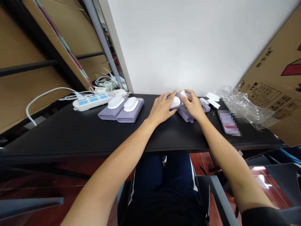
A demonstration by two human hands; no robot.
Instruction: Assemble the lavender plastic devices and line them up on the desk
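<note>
My left hand [162, 108] grips a light-purple case with a white, ridged oval piece [175, 102] on its face, thumb along the near edge and fingers over the top. At the case's right end, my right hand [194, 105] is closed in a pinch on a small white block [183, 94]. Below the hands lies another light-purple piece [187, 116], hollow at its near end and partly covered by my right hand. On the left side of the table, two flat purple cases [128, 117] rest side by side, each topped with a white oval brush-like piece [131, 104].
A white power strip [94, 101] with tangled cables stands at the back left. To the right are another purple piece [205, 106], white brush-like parts [213, 96], a phone [228, 123], crumpled clear plastic [249, 105] and a large cardboard box [275, 81]. A white wall closes the black table's back.
</note>
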